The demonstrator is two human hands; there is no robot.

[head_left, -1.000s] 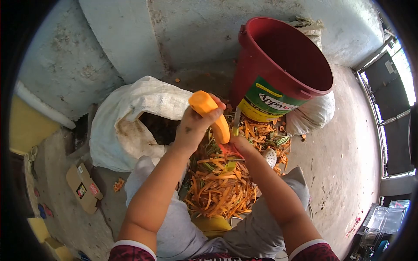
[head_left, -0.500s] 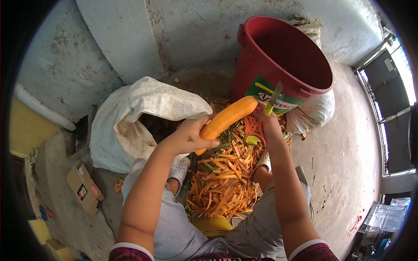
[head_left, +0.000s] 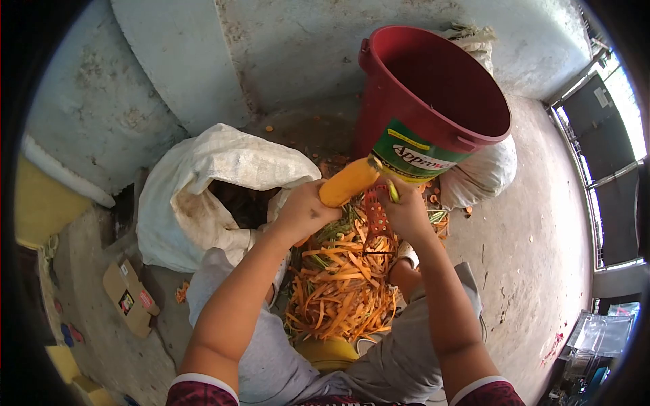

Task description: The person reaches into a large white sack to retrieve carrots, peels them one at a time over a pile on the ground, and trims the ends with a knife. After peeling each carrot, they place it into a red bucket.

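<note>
From where I stand, left grip [head_left: 308, 211] wraps a long, smooth orange carrot [head_left: 349, 183] above heaped orange peelings [head_left: 342, 287], right grip [head_left: 407, 208] clenches a yellow-green handle [head_left: 393, 191] near its tip, red perforated plastic piece [head_left: 377, 215] alongside; smooth skin might slip, nicking fingers.

One camera, worn on the person's head, looks forward and steeply down through a very wide lens that leaves dark curved corners. Nearest it are the maroon short sleeves [head_left: 202, 394] with white trim, at the bottom edge; the bare left hand [head_left: 303, 215] and bare right hand [head_left: 407, 212] come mid-view, farther out; the tall dark-red plastic tub [head_left: 379, 101] and the stained pale-blue wall [head_left: 298, 54] stand beyond them, toward the top
</note>
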